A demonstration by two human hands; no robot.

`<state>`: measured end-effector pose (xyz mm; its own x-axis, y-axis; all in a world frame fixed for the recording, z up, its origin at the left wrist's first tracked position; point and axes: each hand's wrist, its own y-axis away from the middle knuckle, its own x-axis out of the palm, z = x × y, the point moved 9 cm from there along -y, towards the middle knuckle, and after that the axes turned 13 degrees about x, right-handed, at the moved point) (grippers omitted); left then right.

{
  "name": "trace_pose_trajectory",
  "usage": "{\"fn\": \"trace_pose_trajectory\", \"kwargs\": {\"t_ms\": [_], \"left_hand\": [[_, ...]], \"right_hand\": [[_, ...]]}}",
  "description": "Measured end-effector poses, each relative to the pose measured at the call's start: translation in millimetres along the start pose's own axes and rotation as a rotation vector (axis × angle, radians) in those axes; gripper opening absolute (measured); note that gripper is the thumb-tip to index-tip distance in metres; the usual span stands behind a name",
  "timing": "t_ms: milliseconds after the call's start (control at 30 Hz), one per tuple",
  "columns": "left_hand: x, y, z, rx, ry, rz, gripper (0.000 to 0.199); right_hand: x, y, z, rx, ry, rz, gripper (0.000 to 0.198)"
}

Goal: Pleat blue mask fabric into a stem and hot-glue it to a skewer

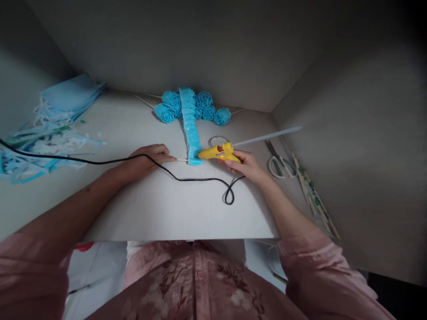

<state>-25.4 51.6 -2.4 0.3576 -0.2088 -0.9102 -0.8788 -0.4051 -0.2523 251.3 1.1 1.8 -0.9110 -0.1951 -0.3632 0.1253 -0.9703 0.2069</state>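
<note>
A thin wooden stick (pixel 182 160) is pinched in my left hand (pixel 150 158), its far end meeting the lower end of a gathered blue strip (pixel 191 129). My right hand (pixel 245 166) is closed round a yellow glue gun (pixel 216 153). Its nozzle points left and touches or nearly touches the strip near the stick. From the back of the gun a long translucent glue stick (pixel 267 136) juts out to the right. The strip runs away from me, its far part lying over several blue rosettes on sticks (pixel 204 101).
The gun's black cord (pixel 196 179) crosses over my left wrist and loops on the table. Folded blue masks (pixel 68 98) and strip scraps (pixel 43 149) lie at left. Scissors (pixel 282 165) and a bundle of sticks (pixel 315 195) lie at right. Grey walls bound the back and right.
</note>
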Motion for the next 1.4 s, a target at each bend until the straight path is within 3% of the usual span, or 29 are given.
{"fn": "trace_pose_trajectory", "kwargs": {"t_ms": [167,367,933,1100,1200,1400], "left_hand": [[2,-1,-3,0.027,0.072,-0.017,0.042],[1,-3,-1,-0.010,0.063,-0.062,0.039],[3,-2,0,-0.020,0.090,-0.094,0.037],[0,-2,-2,-0.004,0.124,-0.093,0.036],[0,-1,-1,-0.009,0.127,-0.095,0.036],[3,0,2,-0.022,0.122,-0.095,0.037]], "right_hand": [[-6,4,5,-0.002,0.067,-0.025,0.046],[-19,2,0,-0.011,-0.138,-0.131,0.048],[-4,-3,-6,0.031,0.004,-0.071,0.044],[-18,0,-4,0.009,-0.097,-0.127,0.045],[-14,0,-3,0.008,-0.127,-0.122,0.046],[-5,-4,-7,0.036,0.002,-0.095,0.045]]}}
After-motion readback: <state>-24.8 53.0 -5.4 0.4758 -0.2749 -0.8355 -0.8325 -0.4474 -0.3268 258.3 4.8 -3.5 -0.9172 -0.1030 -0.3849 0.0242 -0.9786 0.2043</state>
